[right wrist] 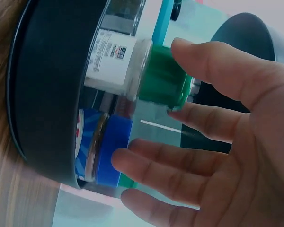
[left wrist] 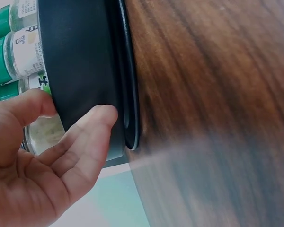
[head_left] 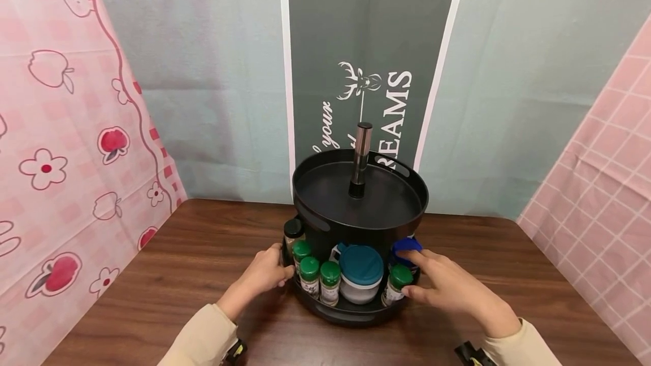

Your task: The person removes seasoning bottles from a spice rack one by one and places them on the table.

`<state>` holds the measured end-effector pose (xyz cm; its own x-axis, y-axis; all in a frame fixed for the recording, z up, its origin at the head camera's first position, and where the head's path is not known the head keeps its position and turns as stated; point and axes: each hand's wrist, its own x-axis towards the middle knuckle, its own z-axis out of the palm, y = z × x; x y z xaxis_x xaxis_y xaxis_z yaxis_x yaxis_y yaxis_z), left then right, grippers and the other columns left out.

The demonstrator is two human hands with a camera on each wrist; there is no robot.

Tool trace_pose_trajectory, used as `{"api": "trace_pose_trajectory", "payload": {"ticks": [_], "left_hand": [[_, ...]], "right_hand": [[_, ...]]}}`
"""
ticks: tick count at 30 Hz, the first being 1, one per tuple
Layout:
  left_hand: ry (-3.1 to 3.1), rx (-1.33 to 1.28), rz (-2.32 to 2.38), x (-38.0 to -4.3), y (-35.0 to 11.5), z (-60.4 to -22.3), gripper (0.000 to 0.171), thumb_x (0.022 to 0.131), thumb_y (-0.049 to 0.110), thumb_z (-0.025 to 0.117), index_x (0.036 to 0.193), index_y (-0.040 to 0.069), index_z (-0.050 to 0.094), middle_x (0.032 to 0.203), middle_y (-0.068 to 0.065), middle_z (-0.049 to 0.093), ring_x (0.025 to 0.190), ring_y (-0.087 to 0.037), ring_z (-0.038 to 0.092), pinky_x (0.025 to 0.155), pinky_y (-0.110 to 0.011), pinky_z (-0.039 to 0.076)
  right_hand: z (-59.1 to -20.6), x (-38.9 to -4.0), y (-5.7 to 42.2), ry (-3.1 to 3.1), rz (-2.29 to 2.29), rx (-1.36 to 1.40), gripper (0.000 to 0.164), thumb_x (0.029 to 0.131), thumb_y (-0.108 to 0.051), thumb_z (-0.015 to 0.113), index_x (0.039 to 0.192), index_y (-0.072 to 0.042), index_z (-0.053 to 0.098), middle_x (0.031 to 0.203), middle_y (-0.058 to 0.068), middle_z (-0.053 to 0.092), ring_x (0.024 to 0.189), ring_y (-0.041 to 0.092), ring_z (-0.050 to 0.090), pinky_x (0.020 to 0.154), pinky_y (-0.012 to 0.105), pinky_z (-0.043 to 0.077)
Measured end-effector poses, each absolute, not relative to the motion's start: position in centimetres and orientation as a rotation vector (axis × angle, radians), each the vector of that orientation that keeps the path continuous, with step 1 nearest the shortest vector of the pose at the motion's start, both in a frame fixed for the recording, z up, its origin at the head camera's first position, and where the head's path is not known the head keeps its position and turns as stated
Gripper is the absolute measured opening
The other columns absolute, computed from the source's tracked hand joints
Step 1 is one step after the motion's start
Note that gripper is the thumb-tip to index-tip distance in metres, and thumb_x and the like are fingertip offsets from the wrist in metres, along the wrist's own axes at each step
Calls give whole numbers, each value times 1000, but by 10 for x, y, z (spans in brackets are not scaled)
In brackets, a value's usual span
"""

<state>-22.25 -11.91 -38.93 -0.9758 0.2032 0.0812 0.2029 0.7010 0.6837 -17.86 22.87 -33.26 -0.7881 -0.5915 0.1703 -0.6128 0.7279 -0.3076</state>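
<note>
A black two-tier round rack (head_left: 351, 315) stands on the table with jars in its lower tray. My left hand (head_left: 264, 270) holds the lower tray at its left side; in the left wrist view, the thumb is at the rim and the fingers (left wrist: 97, 125) lie along the outer wall (left wrist: 80, 56). My right hand (head_left: 452, 287) reaches over the right side, fingers spread. Its thumb is beside a green-capped spice jar (head_left: 394, 287), seen in the right wrist view with its green cap (right wrist: 163, 78) near thumb and index. The other fingers overlap a blue-lidded jar (right wrist: 111, 151).
Several green-capped jars (head_left: 329, 284), a black-capped jar (head_left: 293, 230) and a teal-lidded white container (head_left: 361, 273) share the lower tray. A metal post (head_left: 361, 154) rises from the upper tray (head_left: 325, 185). Fabric curtains hang behind the wooden table (head_left: 183, 264).
</note>
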Motion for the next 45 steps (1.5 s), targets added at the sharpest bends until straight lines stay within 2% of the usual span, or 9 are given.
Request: {"api": "trace_pose_trajectory", "payload": {"ticks": [5, 12, 16, 29, 36, 45], "left_hand": [[2868, 319, 1181, -223, -119, -389, 32, 72, 10, 61, 99, -3, 50, 47, -2, 55, 38, -13, 50, 37, -25, 39], [2854, 302, 1185, -224, -118, -388, 31, 71, 10, 61, 96, -3, 49, 49, -4, 57, 39, -14, 51, 37, -26, 39], [2849, 303, 1171, -225, -117, -387, 30, 71, 9, 60, 95, -3, 48, 49, -5, 57, 39, -14, 51, 37, -26, 40], [2827, 291, 1189, -226, -117, -390, 35, 71, 8, 60, 100, -5, 46, 49, -5, 57, 39, -15, 52, 38, -26, 41], [2803, 287, 1207, -226, -117, -388, 30, 71, 8, 60, 94, -3, 45, 50, -5, 58, 41, -16, 53, 38, -26, 43], [2781, 286, 1225, -226, -116, -387, 31, 71, 6, 61, 95, -4, 43, 51, -8, 58, 42, -18, 55, 38, -27, 45]], "right_hand": [[-335, -180, 221, -2842, 514, 1032, 56, 75, -27, 71, 124, -8, 51, 115, 18, 52, 88, 19, 52, 69, 40, 50], [-341, -182, 215, -2774, 526, 1077, 39, 75, -17, 70, 110, -9, 56, 92, 0, 55, 76, 9, 50, 61, 34, 49], [-344, -183, 214, -2738, 573, 1101, 33, 75, -12, 69, 104, -10, 55, 85, -4, 55, 69, 5, 49, 56, 29, 47], [-345, -184, 210, -2794, 588, 1079, 35, 76, -10, 66, 109, -9, 54, 90, -1, 54, 69, 7, 48, 57, 28, 46], [-345, -183, 212, -2804, 578, 1082, 33, 75, -10, 66, 106, -10, 55, 93, 1, 56, 70, 7, 48, 58, 29, 47], [-337, -185, 214, -2797, 547, 1091, 34, 76, -9, 66, 109, -9, 55, 94, 2, 58, 75, 8, 51, 61, 32, 49]]}}
